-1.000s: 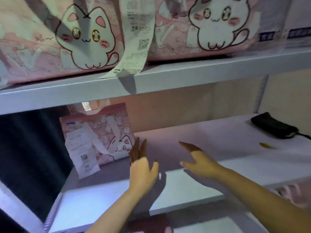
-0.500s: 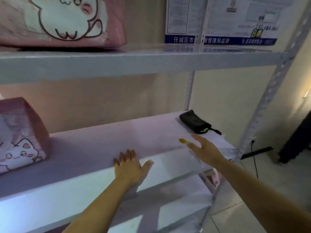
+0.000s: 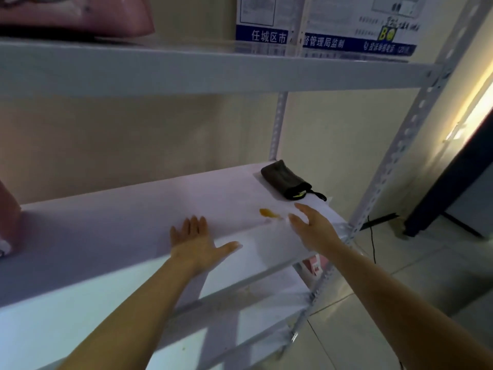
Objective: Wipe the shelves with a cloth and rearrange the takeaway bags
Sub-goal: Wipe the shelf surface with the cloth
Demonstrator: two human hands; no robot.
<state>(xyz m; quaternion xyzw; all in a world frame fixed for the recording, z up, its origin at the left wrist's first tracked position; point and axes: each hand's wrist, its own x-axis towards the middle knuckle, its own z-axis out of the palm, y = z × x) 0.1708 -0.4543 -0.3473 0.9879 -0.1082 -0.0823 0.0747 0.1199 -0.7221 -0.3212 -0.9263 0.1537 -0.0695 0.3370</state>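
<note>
A dark folded cloth [image 3: 286,178] lies at the back right corner of the white middle shelf [image 3: 120,222]. Just in front of it is a small orange stain [image 3: 268,213]. My right hand [image 3: 313,228] hovers over the shelf's right end, fingers straight, close to the stain and short of the cloth. My left hand [image 3: 194,241] rests flat on the shelf near its front edge, fingers spread, holding nothing. A pink takeaway bag [image 3: 9,222] shows at the left edge of this shelf. Another pink bag [image 3: 80,17] stands on the upper shelf [image 3: 186,73].
A perforated metal upright [image 3: 394,156] frames the rack on the right. Printed notices [image 3: 333,22] hang on the wall behind. A lower shelf [image 3: 240,311] sits below, with something pink [image 3: 314,263] under the right end. A black cable [image 3: 372,236] runs down to the tiled floor.
The view has swung right, away from the bags toward the shelf's right end. My right hand has reached farther toward the stain and cloth. My left hand has settled flat on the shelf.
</note>
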